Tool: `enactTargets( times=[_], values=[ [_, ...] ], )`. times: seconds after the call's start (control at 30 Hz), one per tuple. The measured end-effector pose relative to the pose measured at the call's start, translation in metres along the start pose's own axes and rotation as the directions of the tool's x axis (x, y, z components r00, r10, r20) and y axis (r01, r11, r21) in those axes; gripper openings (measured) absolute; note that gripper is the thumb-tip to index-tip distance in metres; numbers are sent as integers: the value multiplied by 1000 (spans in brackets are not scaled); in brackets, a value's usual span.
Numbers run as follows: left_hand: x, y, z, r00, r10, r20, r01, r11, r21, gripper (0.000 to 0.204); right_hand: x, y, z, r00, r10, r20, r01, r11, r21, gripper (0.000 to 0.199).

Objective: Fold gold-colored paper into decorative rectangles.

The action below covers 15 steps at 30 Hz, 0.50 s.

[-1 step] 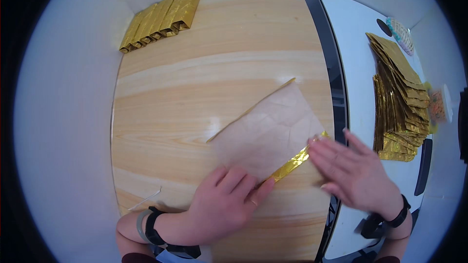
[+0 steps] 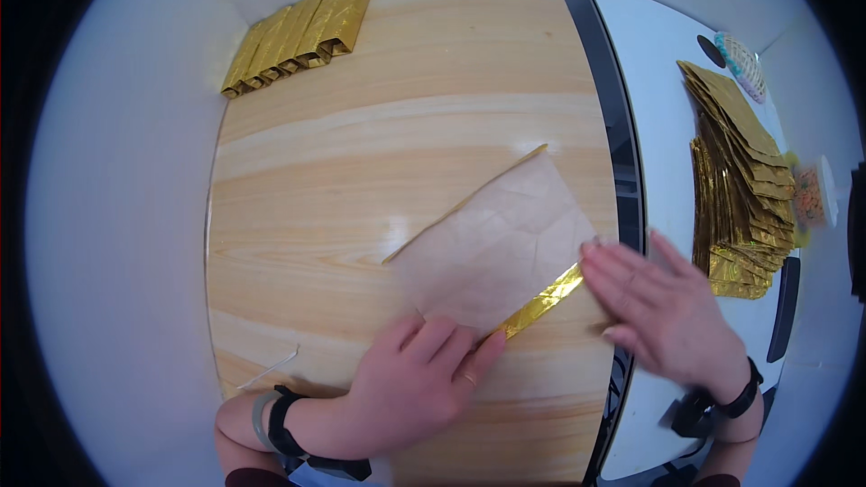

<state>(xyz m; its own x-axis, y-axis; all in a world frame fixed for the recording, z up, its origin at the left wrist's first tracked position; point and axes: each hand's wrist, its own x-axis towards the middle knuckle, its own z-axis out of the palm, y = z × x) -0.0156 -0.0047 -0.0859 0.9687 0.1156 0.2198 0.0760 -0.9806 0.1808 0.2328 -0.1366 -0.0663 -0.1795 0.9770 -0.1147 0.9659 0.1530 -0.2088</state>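
Touching the gold folded edge (image 2: 541, 300) of a paper sheet (image 2: 505, 243) with both hands

The paper sheet lies slanted on the wood-grain table (image 2: 361, 144), its pale, dull side up. The gold folded edge runs along its near side. The left hand (image 2: 415, 388) rests with bent fingers at the lower left end of this fold; whether it pinches the paper I cannot tell, since its fingertips are partly hidden. The right hand (image 2: 663, 307) is flat and wide, with straight fingers, and its fingertips are at the upper right end. Gold paper tubes (image 2: 302, 36) lie side by side in the far left corner. On the white side table (image 2: 645, 99) lies a fanned stack of gold sheets (image 2: 740, 189).
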Motion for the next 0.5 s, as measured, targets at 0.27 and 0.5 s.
enactTargets(
  times=[0.27,0.5],
  values=[
    [-16,22,-19,961,-67,267,22,985,169,52,1,0,-4,998,28,-63,-36,991,-129,57],
    [5,-12,-3,996,64,60,-60,996,-64,36,8,-28,11,976,-205,-76,202,978,-43,61]
  ],
)
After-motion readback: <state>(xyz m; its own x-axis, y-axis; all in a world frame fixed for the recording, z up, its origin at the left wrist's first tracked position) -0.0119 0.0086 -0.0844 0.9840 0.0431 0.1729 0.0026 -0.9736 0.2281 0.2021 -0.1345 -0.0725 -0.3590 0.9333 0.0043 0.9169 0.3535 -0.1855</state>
